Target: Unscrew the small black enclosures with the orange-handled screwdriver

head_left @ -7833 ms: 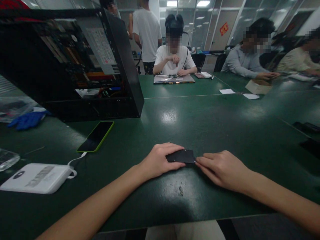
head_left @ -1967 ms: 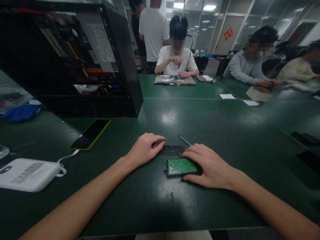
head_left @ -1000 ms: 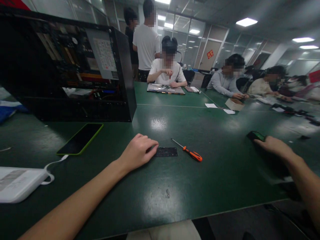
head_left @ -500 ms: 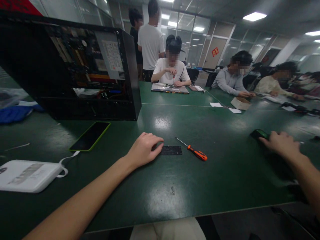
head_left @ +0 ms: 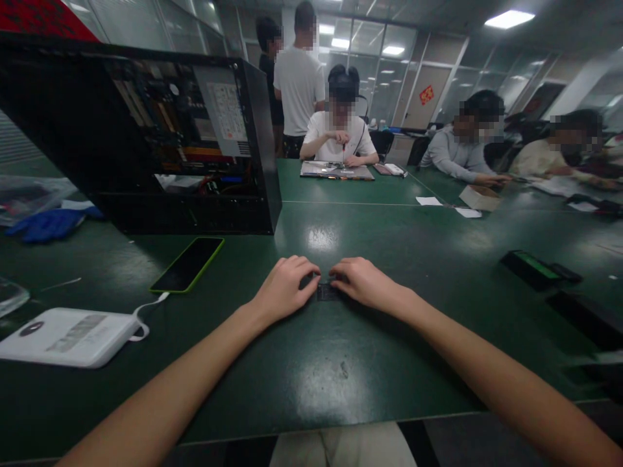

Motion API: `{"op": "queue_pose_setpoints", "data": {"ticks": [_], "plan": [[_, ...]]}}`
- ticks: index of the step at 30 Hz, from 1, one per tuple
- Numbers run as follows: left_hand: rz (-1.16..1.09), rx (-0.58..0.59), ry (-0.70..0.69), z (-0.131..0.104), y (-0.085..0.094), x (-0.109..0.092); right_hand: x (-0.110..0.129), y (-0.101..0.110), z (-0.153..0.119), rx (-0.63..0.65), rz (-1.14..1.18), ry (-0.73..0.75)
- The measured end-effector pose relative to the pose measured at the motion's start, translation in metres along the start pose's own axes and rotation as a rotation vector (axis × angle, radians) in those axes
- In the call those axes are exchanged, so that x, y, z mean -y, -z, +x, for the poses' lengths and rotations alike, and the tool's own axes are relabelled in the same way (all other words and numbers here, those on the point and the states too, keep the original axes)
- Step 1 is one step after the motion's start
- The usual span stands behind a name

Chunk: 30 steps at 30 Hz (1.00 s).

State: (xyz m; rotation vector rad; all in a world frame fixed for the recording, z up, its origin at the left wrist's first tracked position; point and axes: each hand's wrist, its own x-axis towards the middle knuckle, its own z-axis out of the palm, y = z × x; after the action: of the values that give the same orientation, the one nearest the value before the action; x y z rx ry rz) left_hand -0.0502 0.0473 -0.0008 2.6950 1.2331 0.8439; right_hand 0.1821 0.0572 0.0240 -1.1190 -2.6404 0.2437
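Observation:
A small flat black circuit board (head_left: 328,292) lies on the table between my two hands. My left hand (head_left: 291,285) is closed at its left end, thumb and fingertips curled together over the edge. At the opposite end, my right hand (head_left: 365,280) has its thumb and fingers bent in a pinch on the board, covering that part of it. The orange-and-black screwdriver is out of sight now, with my right hand and forearm over the spot where it lay.
An open black computer case (head_left: 195,149) stands at the back left. A phone (head_left: 187,266) with a green edge is cabled to a white power bank (head_left: 73,337). Blue gloves (head_left: 48,224) lie far left, black-and-green items (head_left: 533,269) at right. A co-worker (head_left: 341,130) sits opposite.
My right hand has let go of the black-and-green item at the right and come to the board's right end. My left hand stays by the board. The view has turned slightly left.

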Motion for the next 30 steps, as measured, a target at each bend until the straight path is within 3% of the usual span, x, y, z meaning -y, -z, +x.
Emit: {"op": "queue_pose_setpoints", "data": {"ticks": [10,15,20,24,26,30], "plan": [[-0.068,0.014,0.025,-0.001,-0.005,-0.007,-0.006,-0.017,-0.009,-0.049,-0.007,0.006],[-0.324,-0.045,0.131,0.001,-0.005,-0.016,-0.001,-0.015,-0.010,-0.148,0.024,0.055],[-0.708,0.109,0.276,0.005,-0.005,-0.020,0.006,-0.008,-0.014,-0.247,0.175,0.085],[-0.807,0.050,0.289,0.006,-0.004,-0.019,0.006,-0.005,-0.015,-0.304,0.390,0.010],[-0.738,-0.008,0.254,0.005,-0.002,-0.020,0.005,-0.004,-0.015,-0.278,0.515,-0.059],[-0.587,-0.096,0.082,0.003,0.003,-0.026,0.001,-0.002,-0.015,-0.074,0.757,-0.093]]}}
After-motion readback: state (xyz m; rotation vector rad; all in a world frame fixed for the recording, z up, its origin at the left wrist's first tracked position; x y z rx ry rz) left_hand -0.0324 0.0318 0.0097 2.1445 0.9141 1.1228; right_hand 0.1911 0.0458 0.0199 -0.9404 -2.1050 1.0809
